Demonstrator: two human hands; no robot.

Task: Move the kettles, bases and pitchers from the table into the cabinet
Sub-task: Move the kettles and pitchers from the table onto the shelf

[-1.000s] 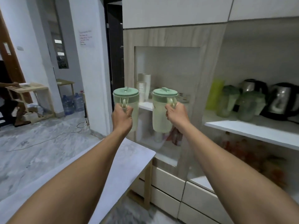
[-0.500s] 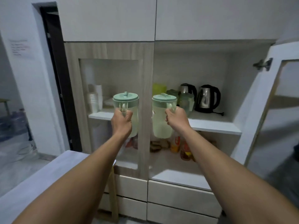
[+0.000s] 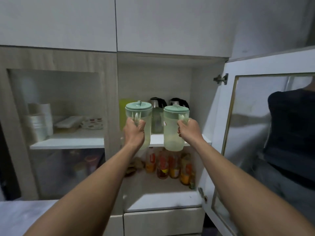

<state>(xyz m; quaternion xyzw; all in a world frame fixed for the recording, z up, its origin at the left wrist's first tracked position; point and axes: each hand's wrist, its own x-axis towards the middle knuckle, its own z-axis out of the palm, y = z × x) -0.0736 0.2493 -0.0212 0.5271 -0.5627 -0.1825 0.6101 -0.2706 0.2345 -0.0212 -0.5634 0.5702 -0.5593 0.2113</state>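
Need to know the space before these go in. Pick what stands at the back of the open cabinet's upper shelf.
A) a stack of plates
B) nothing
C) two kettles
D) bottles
C: two kettles stand at the back of that shelf, behind the held pitchers; the bottles are one level down.

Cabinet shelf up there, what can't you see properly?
- Right kettle: head view, body hidden behind the pitcher in the right hand.
- Left kettle: head view, lower half hidden by a shelf pitcher.
- Bottle labels: head view, too blurry to read.
- Dishes behind the glass door: head view, hazy.
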